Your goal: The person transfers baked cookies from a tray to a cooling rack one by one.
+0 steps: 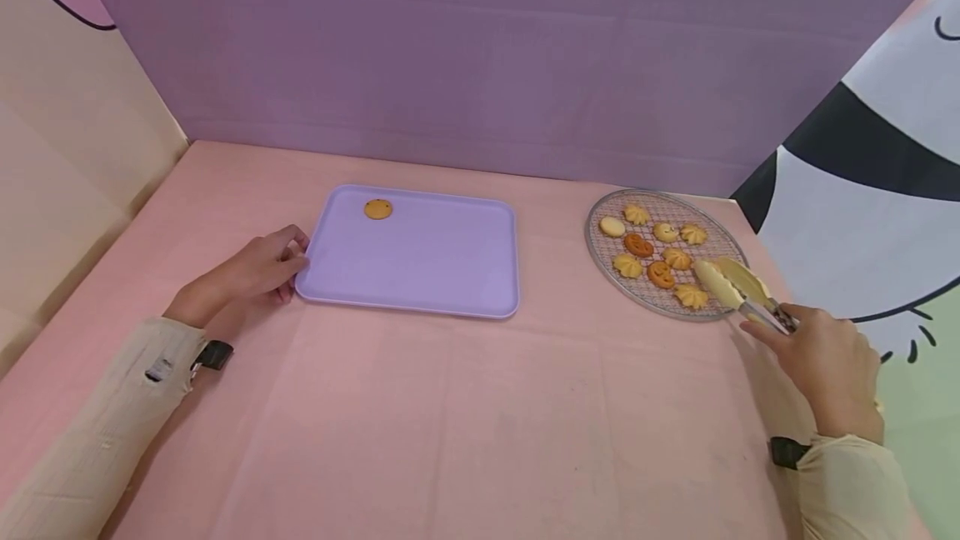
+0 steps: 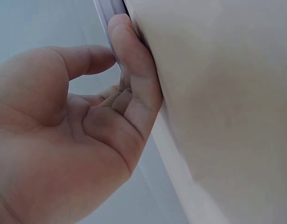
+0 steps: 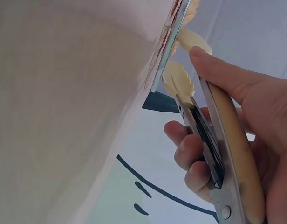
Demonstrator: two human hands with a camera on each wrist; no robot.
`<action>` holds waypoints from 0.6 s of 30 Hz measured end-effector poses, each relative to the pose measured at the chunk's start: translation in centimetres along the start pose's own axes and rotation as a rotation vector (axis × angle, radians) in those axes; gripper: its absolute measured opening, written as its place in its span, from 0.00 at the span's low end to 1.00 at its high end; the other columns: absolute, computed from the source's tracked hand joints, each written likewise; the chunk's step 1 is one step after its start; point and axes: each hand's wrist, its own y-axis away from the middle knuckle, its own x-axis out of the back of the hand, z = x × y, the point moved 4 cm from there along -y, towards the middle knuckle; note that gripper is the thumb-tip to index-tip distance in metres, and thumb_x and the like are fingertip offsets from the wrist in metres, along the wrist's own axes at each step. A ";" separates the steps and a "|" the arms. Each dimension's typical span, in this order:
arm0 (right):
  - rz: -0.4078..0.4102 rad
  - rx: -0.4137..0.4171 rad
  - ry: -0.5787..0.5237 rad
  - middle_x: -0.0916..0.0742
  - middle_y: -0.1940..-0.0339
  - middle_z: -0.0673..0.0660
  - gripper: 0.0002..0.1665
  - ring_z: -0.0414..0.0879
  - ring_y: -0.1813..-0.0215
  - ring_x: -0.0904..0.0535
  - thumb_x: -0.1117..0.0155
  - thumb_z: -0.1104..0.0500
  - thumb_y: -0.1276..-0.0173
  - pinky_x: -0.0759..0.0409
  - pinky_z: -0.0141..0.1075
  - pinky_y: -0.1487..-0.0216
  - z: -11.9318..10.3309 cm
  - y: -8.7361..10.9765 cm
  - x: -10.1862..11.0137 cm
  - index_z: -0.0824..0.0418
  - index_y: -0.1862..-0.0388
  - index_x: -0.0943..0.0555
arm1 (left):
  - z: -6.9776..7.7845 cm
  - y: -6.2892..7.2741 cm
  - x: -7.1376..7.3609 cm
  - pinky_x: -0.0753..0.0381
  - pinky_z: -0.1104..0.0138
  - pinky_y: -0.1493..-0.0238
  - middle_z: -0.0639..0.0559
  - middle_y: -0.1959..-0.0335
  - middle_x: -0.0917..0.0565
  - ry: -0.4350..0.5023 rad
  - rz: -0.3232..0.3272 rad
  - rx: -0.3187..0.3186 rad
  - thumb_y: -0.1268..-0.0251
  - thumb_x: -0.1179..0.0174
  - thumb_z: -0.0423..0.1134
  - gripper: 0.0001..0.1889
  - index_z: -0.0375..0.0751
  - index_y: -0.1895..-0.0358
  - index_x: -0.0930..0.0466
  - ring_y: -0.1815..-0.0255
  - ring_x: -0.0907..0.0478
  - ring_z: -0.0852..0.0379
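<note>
At the left edge of a lilac rectangular tray (image 1: 420, 265), my left hand (image 1: 258, 265) pinches the rim between thumb and curled fingers. A round, speckled cookie (image 1: 378, 209) lies near the tray's back left corner. My right hand (image 1: 832, 361) grips metal tongs (image 3: 218, 154) with cream scalloped tips, thumb on one arm and fingers round the other. The tong tips stand apart over the right front of a round wire rack (image 1: 667, 211). Close to them sits a ridged cookie (image 1: 691, 297). Several more cookies, including brown pretzel-shaped ones (image 1: 661, 275), are spread over the rack.
A pink cloth covers the table (image 1: 465, 407), with tray and rack side by side toward the back. Behind rises a purple wall panel (image 1: 450, 65). A printed panel (image 1: 885, 190) stands close on the right, a beige one (image 1: 67, 123) on the left.
</note>
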 end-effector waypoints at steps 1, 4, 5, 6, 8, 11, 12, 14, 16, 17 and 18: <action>-0.002 -0.003 -0.001 0.34 0.88 0.54 0.50 0.48 0.85 0.39 0.35 0.31 0.38 0.42 0.37 0.87 0.0 0.0 0.0 0.75 0.40 0.25 | 0.0 0.0 0.0 0.20 0.66 0.80 0.45 0.77 0.21 -0.001 -0.001 0.001 0.25 0.51 0.32 0.14 0.28 0.43 0.37 0.83 0.23 0.56; -0.002 -0.008 -0.002 0.33 0.87 0.54 0.51 0.48 0.84 0.38 0.36 0.30 0.38 0.42 0.38 0.87 0.1 0.1 0.0 0.75 0.39 0.25 | 0.0 0.0 -0.1 0.20 0.66 0.79 0.45 0.77 0.21 -0.002 -0.006 0.007 0.24 0.51 0.32 0.14 0.28 0.43 0.38 0.82 0.23 0.56; -0.001 -0.008 -0.003 0.33 0.87 0.55 0.51 0.48 0.84 0.38 0.36 0.30 0.38 0.42 0.38 0.87 0.1 0.1 0.0 0.75 0.39 0.25 | 0.0 0.0 -0.2 0.19 0.66 0.79 0.45 0.77 0.21 -0.003 -0.008 0.009 0.24 0.51 0.32 0.14 0.28 0.43 0.38 0.82 0.23 0.56; 0.001 -0.008 -0.003 0.32 0.87 0.55 0.52 0.49 0.84 0.38 0.36 0.30 0.38 0.42 0.38 0.87 0.2 0.1 0.0 0.76 0.39 0.25 | 0.0 0.0 -0.2 0.19 0.66 0.79 0.45 0.76 0.21 -0.004 -0.009 0.011 0.24 0.51 0.32 0.14 0.28 0.42 0.38 0.82 0.23 0.56; 0.013 -0.001 -0.002 0.32 0.86 0.55 0.50 0.49 0.84 0.37 0.36 0.30 0.38 0.42 0.38 0.87 0.1 0.1 0.0 0.74 0.42 0.24 | 0.1 0.0 -0.2 0.19 0.66 0.79 0.45 0.76 0.21 -0.006 -0.009 0.010 0.25 0.51 0.32 0.15 0.28 0.42 0.38 0.82 0.23 0.56; 0.058 0.021 0.001 0.33 0.87 0.56 0.46 0.50 0.84 0.37 0.34 0.30 0.39 0.44 0.39 0.87 -0.1 0.0 0.2 0.72 0.48 0.22 | 0.2 0.0 -0.1 0.19 0.66 0.78 0.44 0.75 0.21 -0.010 -0.006 0.007 0.25 0.51 0.32 0.15 0.27 0.42 0.38 0.82 0.23 0.56; 0.071 0.026 0.003 0.33 0.87 0.56 0.46 0.50 0.84 0.37 0.34 0.29 0.40 0.44 0.39 0.87 -0.2 0.0 0.2 0.72 0.49 0.22 | 0.2 0.0 -0.1 0.19 0.66 0.78 0.44 0.75 0.21 -0.011 -0.006 0.007 0.25 0.51 0.32 0.15 0.27 0.42 0.38 0.82 0.23 0.55; 0.083 0.021 0.003 0.31 0.87 0.58 0.49 0.52 0.83 0.36 0.35 0.27 0.41 0.43 0.40 0.87 -0.4 -0.1 0.2 0.72 0.48 0.24 | 0.3 0.0 0.0 0.19 0.66 0.78 0.44 0.74 0.21 -0.016 -0.006 0.005 0.25 0.51 0.32 0.15 0.27 0.42 0.38 0.82 0.23 0.55; 0.089 0.000 0.008 0.29 0.86 0.61 0.57 0.54 0.82 0.35 0.37 0.24 0.42 0.43 0.41 0.87 -0.6 -0.3 0.3 0.75 0.40 0.27 | 0.3 0.0 0.0 0.19 0.66 0.78 0.43 0.73 0.21 -0.020 -0.007 0.006 0.25 0.51 0.32 0.15 0.27 0.42 0.38 0.82 0.23 0.56; 0.100 -0.010 0.005 0.27 0.85 0.63 0.59 0.54 0.82 0.34 0.38 0.23 0.43 0.42 0.42 0.87 -0.7 -0.3 0.4 0.75 0.38 0.29 | 0.3 0.0 0.0 0.19 0.66 0.78 0.43 0.73 0.21 -0.020 -0.008 0.007 0.25 0.51 0.32 0.16 0.27 0.42 0.38 0.81 0.23 0.56; 0.111 -0.020 0.000 0.24 0.82 0.66 0.59 0.56 0.81 0.33 0.38 0.23 0.44 0.41 0.42 0.87 -0.8 -0.4 0.4 0.74 0.37 0.30 | 0.3 0.0 0.0 0.19 0.66 0.78 0.43 0.73 0.21 -0.021 -0.009 0.007 0.25 0.51 0.32 0.16 0.27 0.41 0.38 0.81 0.23 0.56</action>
